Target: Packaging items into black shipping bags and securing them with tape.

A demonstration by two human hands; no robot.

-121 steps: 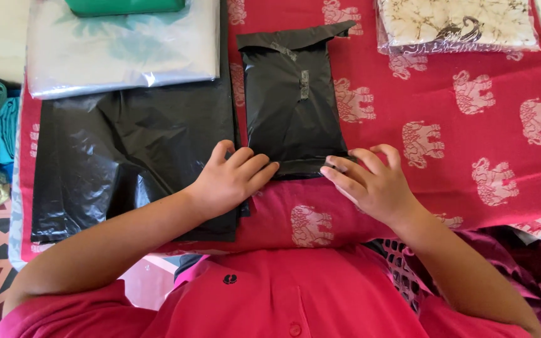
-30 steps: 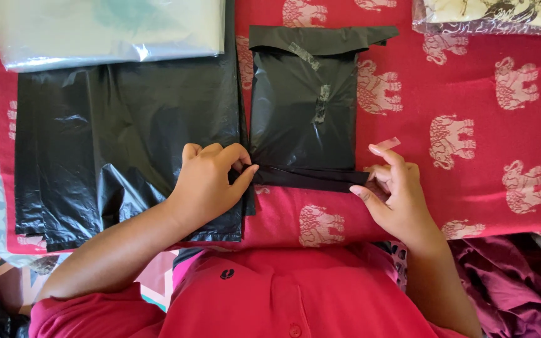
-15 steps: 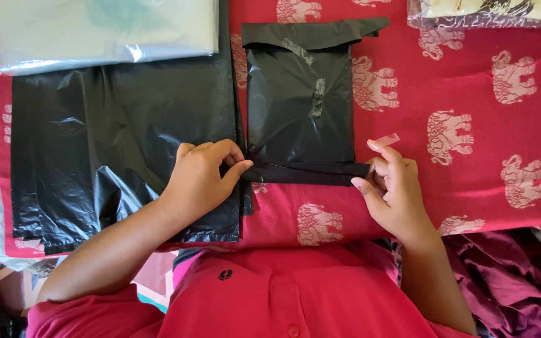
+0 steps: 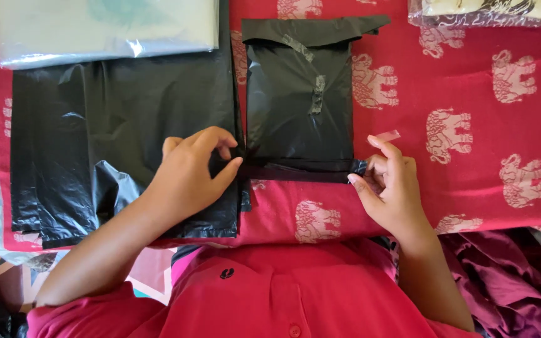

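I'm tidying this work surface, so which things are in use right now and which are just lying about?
In use:
- black plastic parcel, its near end folded over
- left hand and right hand, pinching that fold's two ends
- strip of tape on a right fingertip

Lying about:
- flat black bags
- clear-wrapped pale packet
- clear-wrapped patterned cloth
- red elephant cloth

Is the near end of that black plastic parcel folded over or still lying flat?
Folded over. The black parcel has a narrow doubled band along its near edge, pinched at one end by the left hand and at the other by the right hand.
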